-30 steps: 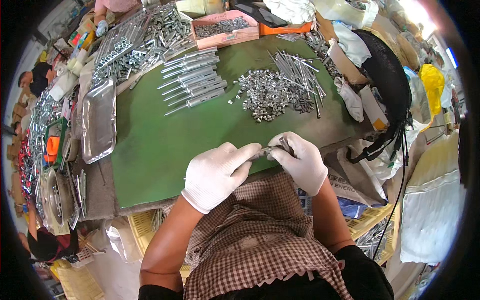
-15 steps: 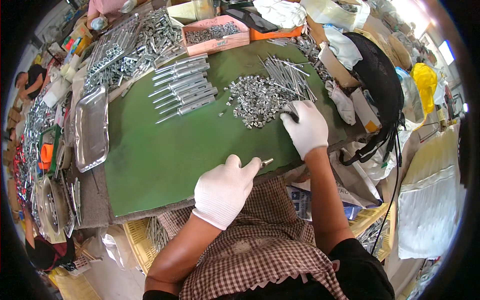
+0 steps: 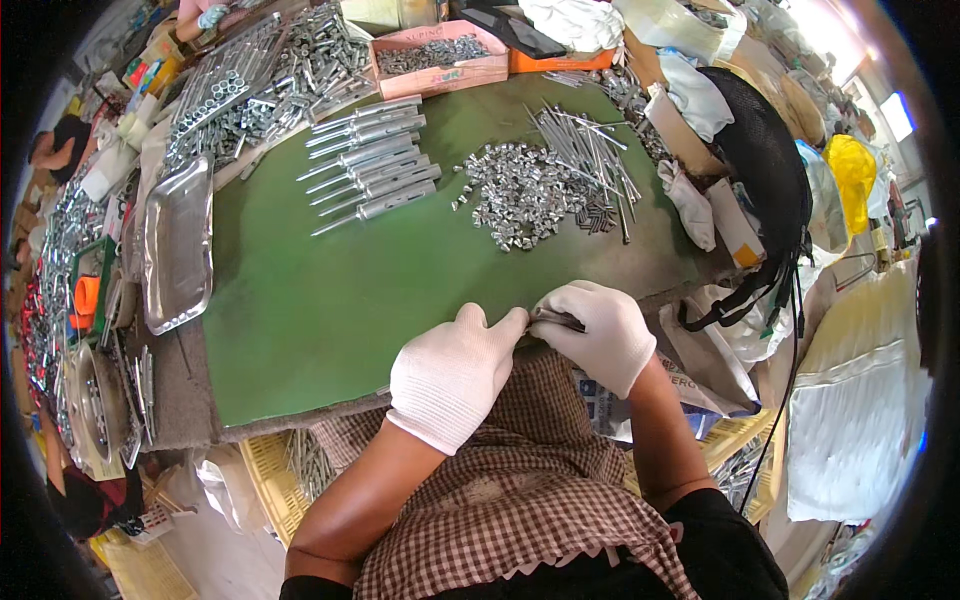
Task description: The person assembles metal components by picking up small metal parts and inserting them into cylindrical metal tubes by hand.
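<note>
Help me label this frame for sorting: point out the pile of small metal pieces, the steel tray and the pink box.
pile of small metal pieces [image 3: 520, 195], head view, middle of the heap.
steel tray [image 3: 178, 245], head view, its bare flat bottom.
pink box [image 3: 440, 72], head view, front wall.

White knit gloves on left grip [image 3: 452, 372] and right grip [image 3: 598, 332]; forearms bare; brown-white checked apron [image 3: 520, 500]; black top.

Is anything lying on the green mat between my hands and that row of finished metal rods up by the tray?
Nothing visible does. Both gloved hands, left hand and right hand, pinch a small metal piece at the mat's near edge. Bare green mat stretches from there to the row of rods.
</note>
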Demonstrator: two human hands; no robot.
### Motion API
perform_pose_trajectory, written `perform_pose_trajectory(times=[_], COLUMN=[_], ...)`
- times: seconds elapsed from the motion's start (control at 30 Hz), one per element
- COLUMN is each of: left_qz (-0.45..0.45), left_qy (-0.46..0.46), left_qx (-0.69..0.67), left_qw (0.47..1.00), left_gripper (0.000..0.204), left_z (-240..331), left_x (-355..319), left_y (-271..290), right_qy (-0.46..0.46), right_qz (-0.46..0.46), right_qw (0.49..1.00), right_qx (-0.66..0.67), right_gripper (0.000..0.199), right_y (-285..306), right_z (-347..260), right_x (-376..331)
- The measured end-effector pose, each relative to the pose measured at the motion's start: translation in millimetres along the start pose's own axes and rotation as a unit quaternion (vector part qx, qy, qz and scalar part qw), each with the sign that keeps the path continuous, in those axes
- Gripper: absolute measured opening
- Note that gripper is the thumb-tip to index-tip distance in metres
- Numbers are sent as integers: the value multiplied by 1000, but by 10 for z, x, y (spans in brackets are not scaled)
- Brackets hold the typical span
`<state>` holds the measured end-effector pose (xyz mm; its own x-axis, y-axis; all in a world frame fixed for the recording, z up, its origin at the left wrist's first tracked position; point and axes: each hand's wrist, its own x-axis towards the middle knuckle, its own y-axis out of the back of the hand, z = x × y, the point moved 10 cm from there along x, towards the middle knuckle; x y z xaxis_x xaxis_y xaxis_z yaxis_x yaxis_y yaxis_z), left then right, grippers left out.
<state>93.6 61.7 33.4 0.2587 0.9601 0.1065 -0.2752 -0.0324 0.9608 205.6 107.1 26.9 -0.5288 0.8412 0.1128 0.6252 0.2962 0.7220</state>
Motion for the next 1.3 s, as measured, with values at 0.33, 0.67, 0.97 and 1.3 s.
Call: perform_pose_trajectory(times=[0.33,0.67,0.97,1.3], left_qz=[-7,-21,-17,-30], left_qy=[3,19,10,-15], left_qx=[-14,-38,-39,-8], left_qw=[1000,999,999,999], left_gripper=[19,20,20,32], left_z=[-30,-75,-54,-18], left_x=[22,16,19,-5], left_y=[-15,-15,-8,-75], right_qy=[22,20,89,-26], right_qz=[182,114,11,-46], right_qw=[977,984,990,998], right_qx=[-112,-137,-107,-32], right_gripper=[16,8,18,14], right_y=[425,332,26,-33], right_z=[344,253,-147,65], right_x=[294,380,-20,56])
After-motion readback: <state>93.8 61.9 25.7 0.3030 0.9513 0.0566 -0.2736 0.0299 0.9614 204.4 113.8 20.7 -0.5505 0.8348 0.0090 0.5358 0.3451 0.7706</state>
